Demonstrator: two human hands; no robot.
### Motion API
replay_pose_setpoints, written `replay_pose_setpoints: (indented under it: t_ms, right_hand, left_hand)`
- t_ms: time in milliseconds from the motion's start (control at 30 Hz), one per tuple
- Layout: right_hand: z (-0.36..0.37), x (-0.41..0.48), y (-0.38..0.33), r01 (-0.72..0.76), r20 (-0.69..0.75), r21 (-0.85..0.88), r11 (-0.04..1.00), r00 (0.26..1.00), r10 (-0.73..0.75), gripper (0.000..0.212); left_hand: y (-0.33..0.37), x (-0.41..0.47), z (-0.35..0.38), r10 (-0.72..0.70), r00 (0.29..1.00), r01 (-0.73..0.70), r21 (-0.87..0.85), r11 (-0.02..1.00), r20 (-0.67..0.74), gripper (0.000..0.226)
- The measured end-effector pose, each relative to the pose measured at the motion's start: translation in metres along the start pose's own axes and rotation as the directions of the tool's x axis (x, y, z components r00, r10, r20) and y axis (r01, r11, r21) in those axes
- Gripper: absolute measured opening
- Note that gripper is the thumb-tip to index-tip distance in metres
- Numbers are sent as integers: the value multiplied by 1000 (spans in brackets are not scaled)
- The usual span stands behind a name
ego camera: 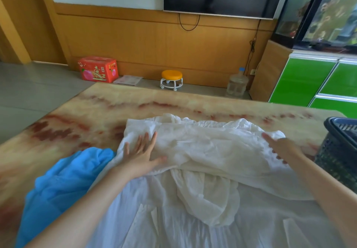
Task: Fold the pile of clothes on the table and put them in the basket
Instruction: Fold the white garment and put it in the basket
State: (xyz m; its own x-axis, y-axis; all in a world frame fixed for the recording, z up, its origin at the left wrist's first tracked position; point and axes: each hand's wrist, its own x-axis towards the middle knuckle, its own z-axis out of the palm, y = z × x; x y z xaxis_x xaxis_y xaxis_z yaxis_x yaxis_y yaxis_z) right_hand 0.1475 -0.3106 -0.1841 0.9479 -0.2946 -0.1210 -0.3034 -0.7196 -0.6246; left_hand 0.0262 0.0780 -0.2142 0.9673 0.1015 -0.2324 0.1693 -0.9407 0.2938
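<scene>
**Flattening a part-folded white garment**

The white garment lies spread on the counter, its far part folded over. It looks thin, limp and light, best taken at its corners. The left hand and right hand press it, fingers straight, grasping nothing. A blue garment lies to the left and a basket stands to the right.

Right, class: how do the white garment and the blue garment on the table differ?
The white garment lies spread centrally; the blue garment is bunched at its left. The left hand presses flat on the white garment; no hand touches the blue garment. Both are thin cloth on the marble-patterned table.
</scene>
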Motion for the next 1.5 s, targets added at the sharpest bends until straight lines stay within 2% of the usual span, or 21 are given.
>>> replay_pose_setpoints:
  t_ms: [67, 133, 200, 233, 333, 400, 467, 533, 600, 667, 700, 733, 800, 867, 900, 1067, 1167, 1267, 1367, 1433, 1500]
  right_hand:
    - [7, -17, 9, 31, 62, -105, 994, 998, -25, 51]
    - [15, -34, 19, 71, 149, -158, 985, 988, -47, 42]
    - [20, -47, 21, 83, 209, -4, 997, 975, -81, 32]
    - [18, -52, 18, 69, 178, 120, 990, 980, -90, 26]
    - [-2, -52, 6, 118, -41, 401, 908, 993, -111, 11]
    - [-17, -50, 4, 139, -148, 451, 881, 986, -80, 16]
    - [-19, -46, 11, 104, -147, 271, 957, 987, -65, 25]
    - [-8, -48, 23, 59, -28, 46, 997, 998, -57, 37]
    - [8, -53, 33, 75, 0, 15, 997, 997, -75, 47]
    - [17, -62, 30, 230, -156, -96, 968, 958, -243, 54]
    - [19, -69, 21, 325, -200, -167, 931, 913, -355, 56]
    - [22, -75, 11, 419, -179, -197, 886, 874, -452, 58]
    - [35, -82, -7, 531, 23, -220, 818, 841, -540, 60]
    - [57, -84, -10, 549, 305, -348, 760, 833, -462, 56]
    - [67, -83, -7, 553, 397, -424, 717, 825, -402, 55]
    - [81, -82, 3, 512, 440, -506, 694, 845, -303, 67]
    - [70, -83, -10, 506, 406, -463, 728, 851, -333, 67]
    - [70, -85, -33, 600, 379, -512, 615, 800, -465, 70]
    - [92, -89, -45, 645, 507, -508, 571, 760, -407, 59]
    - [110, -90, -39, 614, 517, -503, 608, 778, -357, 74]
    - [116, -87, -36, 588, 490, -508, 630, 798, -349, 98]
  left_hand:
    - [7, 3, 0, 0, 996, -13, -142, 990, -90, 67]
    - [16, 6, 3, 9, 994, -26, -155, 988, -106, 63]
    - [24, 8, 15, 13, 998, -18, -76, 997, -64, 66]
    - [27, 8, 21, 10, 998, -12, -40, 999, -54, 67]
    - [27, 4, 28, 21, 997, -23, -23, 999, -79, 68]
    - [23, 2, 26, 8, 996, -13, -52, 999, -88, 70]
    - [20, 3, 25, -5, 998, 6, 27, 1000, -56, 71]
    - [19, 3, 26, -19, 999, 21, 75, 997, -29, 74]
    - [22, 3, 21, -44, 999, 45, 48, 998, -31, 73]
    - [27, 3, 14, -46, 992, 53, 58, 997, -120, 69]
    - [28, 3, 11, -31, 983, 48, 90, 995, -183, 68]
    - [28, 4, 11, -17, 974, 45, 119, 992, -225, 67]
    - [24, 5, 14, -42, 976, 73, 142, 987, -212, 68]
    - [13, 4, 25, -133, 979, 156, 147, 977, -156, 71]
    - [8, 3, 28, -172, 973, 196, 151, 969, -156, 72]
    - [0, 3, 26, -210, 967, 231, 147, 962, -143, 78]
    - [6, -1, 19, -220, 963, 237, 109, 965, -154, 75]
    - [8, -11, 9, -147, 941, 233, 269, 934, -305, 68]
    - [-9, -25, 13, -245, 931, 310, 235, 921, -271, 70]
    - [-23, -32, 19, -316, 930, 345, 152, 926, -187, 74]
    - [-29, -33, 22, -323, 931, 346, 128, 929, -171, 75]
